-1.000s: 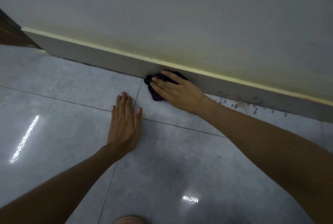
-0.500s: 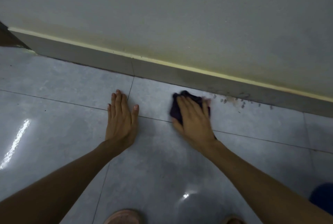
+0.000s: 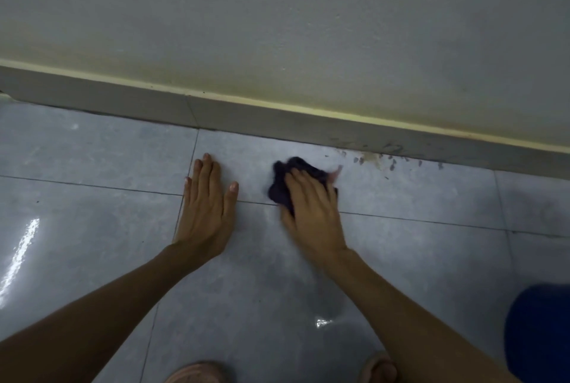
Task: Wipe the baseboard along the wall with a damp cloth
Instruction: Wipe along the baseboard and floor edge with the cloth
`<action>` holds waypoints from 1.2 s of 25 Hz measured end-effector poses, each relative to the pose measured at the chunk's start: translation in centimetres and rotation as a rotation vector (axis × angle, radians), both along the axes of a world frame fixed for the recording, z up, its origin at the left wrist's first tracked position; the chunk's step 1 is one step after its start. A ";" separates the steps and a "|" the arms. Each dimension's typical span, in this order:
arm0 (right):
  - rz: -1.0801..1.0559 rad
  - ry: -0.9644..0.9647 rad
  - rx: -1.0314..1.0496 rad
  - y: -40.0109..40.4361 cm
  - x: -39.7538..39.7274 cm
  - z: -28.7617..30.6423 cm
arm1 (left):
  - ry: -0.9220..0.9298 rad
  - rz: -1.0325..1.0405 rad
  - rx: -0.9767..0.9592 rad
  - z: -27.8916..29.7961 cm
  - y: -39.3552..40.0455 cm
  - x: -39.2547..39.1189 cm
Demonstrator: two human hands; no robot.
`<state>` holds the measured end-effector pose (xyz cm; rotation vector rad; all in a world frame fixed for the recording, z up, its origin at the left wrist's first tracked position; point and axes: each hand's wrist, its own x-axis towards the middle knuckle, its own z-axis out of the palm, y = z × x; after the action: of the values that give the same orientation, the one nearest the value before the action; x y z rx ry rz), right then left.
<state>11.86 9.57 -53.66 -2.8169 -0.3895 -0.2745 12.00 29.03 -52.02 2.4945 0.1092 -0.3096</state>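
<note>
Hands (image 3: pixel 311 207) on glossy floor (image 3: pixel 92 244), stained baseboard (image 3: pixel 354 133)

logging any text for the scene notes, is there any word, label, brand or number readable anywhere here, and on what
None: no word, label, brand, number or sign can be read in this view.
The wall, baseboard and floor tiles carry only stains, specks and glare.
The dark cloth under the right hand shows no tag or print.
The blue object at the lower right edge shows no marking.
</note>
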 end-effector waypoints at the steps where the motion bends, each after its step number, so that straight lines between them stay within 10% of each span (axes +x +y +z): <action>1: 0.113 -0.023 -0.058 -0.2 1.6 -0.1 | -0.005 -0.003 0.007 -0.1 -0.1 0.0; 9: -0.193 0.015 -0.137 -11.7 0.9 1.4 | 0.005 -0.074 0.023 0.5 0.9 0.0; 14: 0.368 -0.516 -0.337 -3.3 8.6 3.6 | 0.013 -0.041 0.006 0.2 0.5 -0.1; 17: 0.777 -0.515 -0.718 -0.3 12.8 2.9 | -0.005 -0.017 0.007 -0.1 0.6 -0.3; 24: 0.538 -0.356 -0.839 -17.2 8.1 4.0 | -0.014 -0.051 0.006 0.2 0.2 0.4; 30: 0.686 -0.521 -0.567 -4.7 10.8 1.7 | -0.026 -0.132 0.000 0.0 -3.0 1.1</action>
<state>22.66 4.84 -51.94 -2.8405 -1.7287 -0.8409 13.12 26.01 -52.06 2.5095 -0.0657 -0.3317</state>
